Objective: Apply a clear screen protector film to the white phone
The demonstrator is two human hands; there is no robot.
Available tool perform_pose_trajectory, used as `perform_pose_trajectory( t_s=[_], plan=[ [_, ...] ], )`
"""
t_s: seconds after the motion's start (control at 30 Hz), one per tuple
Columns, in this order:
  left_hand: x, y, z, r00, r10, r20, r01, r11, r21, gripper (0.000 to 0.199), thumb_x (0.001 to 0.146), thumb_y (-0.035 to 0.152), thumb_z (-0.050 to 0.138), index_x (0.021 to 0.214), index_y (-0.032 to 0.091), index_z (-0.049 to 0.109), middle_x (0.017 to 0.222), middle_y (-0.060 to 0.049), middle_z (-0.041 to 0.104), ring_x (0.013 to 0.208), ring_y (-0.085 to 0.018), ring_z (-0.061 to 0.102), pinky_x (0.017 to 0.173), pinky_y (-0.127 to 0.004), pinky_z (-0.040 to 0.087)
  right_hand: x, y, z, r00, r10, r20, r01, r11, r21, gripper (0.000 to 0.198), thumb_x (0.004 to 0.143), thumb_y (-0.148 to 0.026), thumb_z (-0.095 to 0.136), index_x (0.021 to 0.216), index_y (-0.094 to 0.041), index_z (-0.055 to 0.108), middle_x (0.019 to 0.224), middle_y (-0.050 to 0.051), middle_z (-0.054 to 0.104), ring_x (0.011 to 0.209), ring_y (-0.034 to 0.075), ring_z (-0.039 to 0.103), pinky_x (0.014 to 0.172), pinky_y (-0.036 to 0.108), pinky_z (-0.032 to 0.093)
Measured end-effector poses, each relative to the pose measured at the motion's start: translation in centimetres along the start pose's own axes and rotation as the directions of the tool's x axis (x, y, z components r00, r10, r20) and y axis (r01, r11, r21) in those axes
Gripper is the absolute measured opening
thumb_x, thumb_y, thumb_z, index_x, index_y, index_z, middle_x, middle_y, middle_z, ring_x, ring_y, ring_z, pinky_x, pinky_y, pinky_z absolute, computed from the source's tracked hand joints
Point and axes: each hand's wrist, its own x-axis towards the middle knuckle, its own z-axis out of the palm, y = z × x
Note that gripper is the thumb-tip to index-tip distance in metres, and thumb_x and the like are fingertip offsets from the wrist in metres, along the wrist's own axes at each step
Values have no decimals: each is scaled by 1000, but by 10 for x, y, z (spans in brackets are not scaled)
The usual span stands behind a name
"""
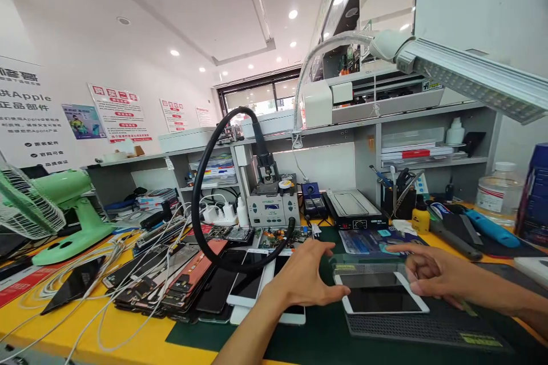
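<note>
- L hand (299,276): fingers spread, thumb & index well apart, gap btwn them open; thumb tip at phone's L edge, can't tell if touching.
- R hand (440,274): index stretched out toward L, other fingers curled, thumb at phone's R edge; can't tell if it's pinching the edge.
- Phone (379,293): white frame, dark screen up, lying flat btwn the 2 hands on black pad (385,326) w/ yellow labels.
- Pad sits on green mat (231,345), mat on yellow table (143,345).
- Just L of L hand: white phones (247,285), partly behind wrist. Next to them, stack (188,282) of phone parts, w/ white cables (107,313) farther L.
- R side, past R hand: blue tool (492,228), yellow bottle (420,218), clear jar (499,197) w/ white cap.
- Mid table: circuit boards (278,238), then grey station (272,212) w/ display; thick black hose (199,182) loops up in front. Flat heater-like box (353,208) to its R, then tool cup (391,199).
- Far L: green fan (64,199).
- Behind: grey shelf (368,154) w/ books etc.; LED lamp (471,71) on bendy arm, upper R.
- Farthest: wall posters (120,111), L.
</note>
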Motion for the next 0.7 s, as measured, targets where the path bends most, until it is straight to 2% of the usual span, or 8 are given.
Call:
perform_pose_trajectory(
  t_s=[0.13,0.33,0.57,0.7],
  plan=[
    [-2,0,-1,1000,-29,12,29,1000,-3,83,73,56,75,144,22,49,128,-11,62,121,-34,55,101,-46,46,0,3,-3,996,4,88,-14,993,113,77,66,-59,69,136,-30,57,73,6,57,47,15,42,32,26,30],
    [-2,3,1,1000,-31,4,31,999,7,83,74,52,75,145,19,47,128,-12,62,122,-35,53,104,-50,44,1,1,-6,993,15,121,-32,990,138,79,66,-56,70,138,-28,56,75,5,57,48,16,45,32,25,31],
    [-2,4,4,998,-57,2,57,998,21,81,75,49,75,145,19,47,128,-12,60,121,-34,53,103,-50,44,-6,-22,-21,949,18,314,-65,988,140,74,78,-45,75,145,-31,47,83,1,59,60,14,54,42,19,43],
    [-3,5,3,996,-87,-1,87,996,28,80,75,48,74,144,19,47,129,-12,60,125,-36,50,106,-50,42,-6,-27,-22,938,25,345,-75,988,132,81,77,-44,78,148,-29,43,83,-1,59,59,11,53,41,16,43]
  ],
)
